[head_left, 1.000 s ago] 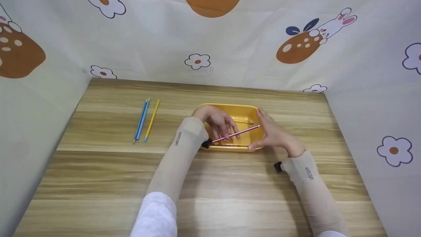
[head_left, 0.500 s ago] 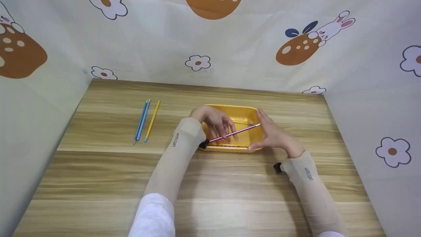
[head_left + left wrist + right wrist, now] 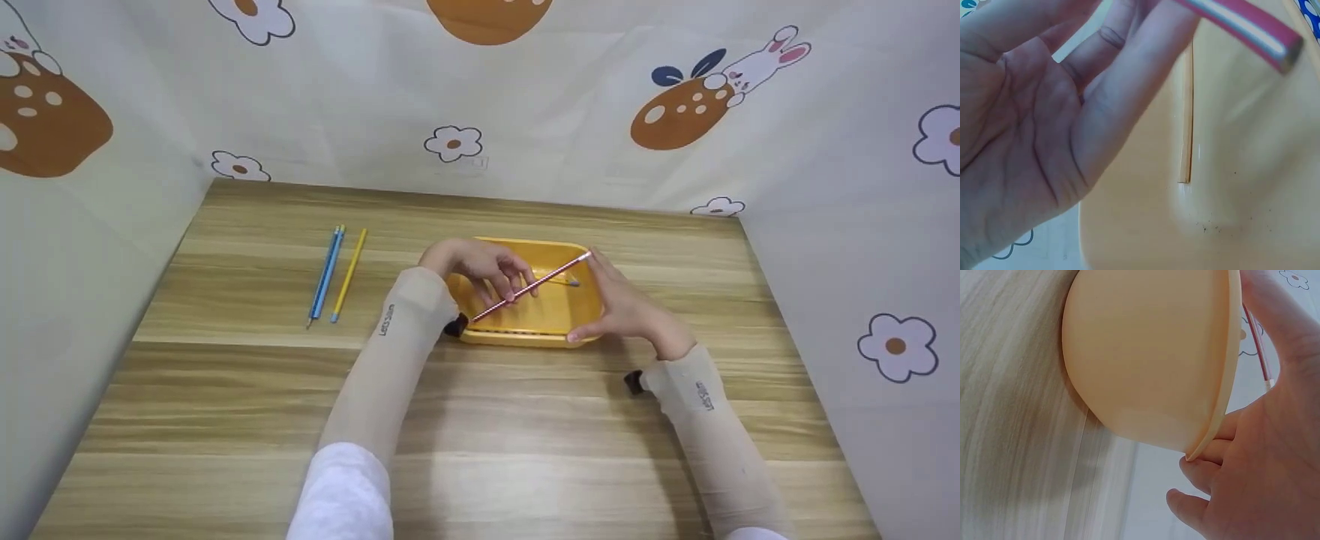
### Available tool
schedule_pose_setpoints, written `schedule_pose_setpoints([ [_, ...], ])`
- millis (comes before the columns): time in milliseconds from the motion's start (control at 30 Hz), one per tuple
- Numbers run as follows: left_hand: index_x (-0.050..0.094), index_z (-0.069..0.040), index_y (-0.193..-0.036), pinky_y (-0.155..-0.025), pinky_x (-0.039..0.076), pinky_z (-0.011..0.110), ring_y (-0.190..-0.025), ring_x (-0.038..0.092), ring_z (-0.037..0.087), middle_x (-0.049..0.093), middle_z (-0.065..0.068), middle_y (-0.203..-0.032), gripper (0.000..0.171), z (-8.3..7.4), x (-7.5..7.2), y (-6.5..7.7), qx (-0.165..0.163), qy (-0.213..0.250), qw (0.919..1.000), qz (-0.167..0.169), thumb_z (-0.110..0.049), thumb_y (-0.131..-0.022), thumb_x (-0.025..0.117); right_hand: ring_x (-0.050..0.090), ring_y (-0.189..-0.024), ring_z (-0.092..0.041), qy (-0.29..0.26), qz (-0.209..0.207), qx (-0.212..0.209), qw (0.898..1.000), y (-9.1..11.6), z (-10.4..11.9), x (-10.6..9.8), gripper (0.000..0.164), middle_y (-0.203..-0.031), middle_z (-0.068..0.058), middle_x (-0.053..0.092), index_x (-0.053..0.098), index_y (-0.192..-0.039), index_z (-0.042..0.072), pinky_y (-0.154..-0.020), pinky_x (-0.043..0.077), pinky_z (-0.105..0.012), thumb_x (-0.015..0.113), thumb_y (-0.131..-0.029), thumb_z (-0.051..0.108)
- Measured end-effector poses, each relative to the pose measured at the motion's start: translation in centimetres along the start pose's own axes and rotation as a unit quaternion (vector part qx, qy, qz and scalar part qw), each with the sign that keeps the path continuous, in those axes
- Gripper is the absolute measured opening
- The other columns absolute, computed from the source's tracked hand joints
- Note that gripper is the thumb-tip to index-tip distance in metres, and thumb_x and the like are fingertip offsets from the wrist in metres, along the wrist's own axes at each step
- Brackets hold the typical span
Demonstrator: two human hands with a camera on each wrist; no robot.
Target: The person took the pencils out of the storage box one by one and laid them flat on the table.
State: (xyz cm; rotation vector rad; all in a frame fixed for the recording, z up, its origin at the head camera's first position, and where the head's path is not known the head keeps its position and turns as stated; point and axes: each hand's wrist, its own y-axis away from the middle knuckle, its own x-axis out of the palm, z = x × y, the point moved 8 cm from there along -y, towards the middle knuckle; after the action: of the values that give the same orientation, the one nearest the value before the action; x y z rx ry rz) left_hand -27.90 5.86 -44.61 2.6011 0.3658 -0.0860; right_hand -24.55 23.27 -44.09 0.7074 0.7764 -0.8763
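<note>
Thumb and fingers of my left hand (image 3: 487,266) pinch a red-and-white striped pencil (image 3: 551,275) over a yellow plastic box (image 3: 562,315). The pencil slants up to the right, its far end near the right hand; in the left wrist view its other end (image 3: 1247,28) points right. A yellow pencil (image 3: 1186,124) lies on the box floor below. My right hand (image 3: 626,300) grips the box's right end, thumb at the near corner and fingers at the far one. In the right wrist view, fingertips (image 3: 1199,472) curl against the box's rim (image 3: 1219,416).
Two blue pencils (image 3: 328,270) lie side by side on the wooden table (image 3: 240,390) to the left, with a yellow pencil (image 3: 349,276) beside them. A patterned cloth wall (image 3: 360,90) stands behind the table, and others rise at both sides.
My left hand has lifted slightly and shifted left with the striped pencil, whose right end has swung upward. My right hand stays at the box's end.
</note>
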Motion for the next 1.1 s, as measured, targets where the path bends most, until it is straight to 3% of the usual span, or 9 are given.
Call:
schedule_pose_setpoints([
  [333, 0.051, 0.003, -0.137, -0.074, 0.062, 0.025, -0.085, 0.065, 0.01, 0.061, -0.002, -0.095, 0.04, -0.7, -1.2, 0.9, 0.072, 0.025, 0.9948, -0.067, 0.004, -0.097, 0.055, -0.001, -0.154, -0.042, 0.0, 0.004, -0.001, 1.0, 0.2, 0.0, 0.0, 0.143, -0.166, -0.023, -0.01, -0.005, -0.156, -0.005, -0.126, 0.007, -0.056, 0.09, -0.065, 0.051],
  [500, 0.051, 0.004, -0.137, -0.082, 0.062, 0.034, -0.086, 0.063, 0.01, 0.059, -0.001, -0.099, 0.041, -1.1, -2.1, 1.5, 0.099, 0.036, 0.9877, -0.116, 0.003, -0.096, 0.057, -0.001, -0.153, -0.045, -0.004, -0.002, -0.01, 1.0, 0.2, 0.0, -0.1, 0.142, -0.165, -0.026, -0.009, -0.004, -0.155, -0.008, -0.126, 0.007, -0.058, 0.09, -0.066, 0.05],
  [733, 0.052, 0.003, -0.138, -0.075, 0.063, 0.028, -0.084, 0.064, 0.011, 0.059, -0.001, -0.097, 0.042, -0.8, -2.9, 2.4, 0.113, 0.067, 0.9792, -0.154, 0.003, -0.096, 0.057, -0.002, -0.153, -0.044, -0.004, 0.002, -0.009, 1.0, 0.1, -0.1, 0.1, 0.142, -0.165, -0.025, -0.009, -0.004, -0.156, -0.007, -0.126, 0.006, -0.057, 0.09, -0.065, 0.05],
  [1100, 0.055, -0.001, -0.137, -0.074, 0.063, 0.031, -0.085, 0.067, 0.014, 0.062, 0.0, -0.1, 0.041, -0.9, -3.9, 4.3, 0.154, 0.102, 0.9607, -0.207, -0.002, -0.096, 0.062, -0.003, -0.154, -0.041, -0.001, 0.004, -0.004, 1.0, 0.0, -0.1, 0.2, 0.143, -0.166, -0.021, -0.012, -0.005, -0.157, -0.003, -0.126, 0.006, -0.056, 0.09, -0.065, 0.051],
])
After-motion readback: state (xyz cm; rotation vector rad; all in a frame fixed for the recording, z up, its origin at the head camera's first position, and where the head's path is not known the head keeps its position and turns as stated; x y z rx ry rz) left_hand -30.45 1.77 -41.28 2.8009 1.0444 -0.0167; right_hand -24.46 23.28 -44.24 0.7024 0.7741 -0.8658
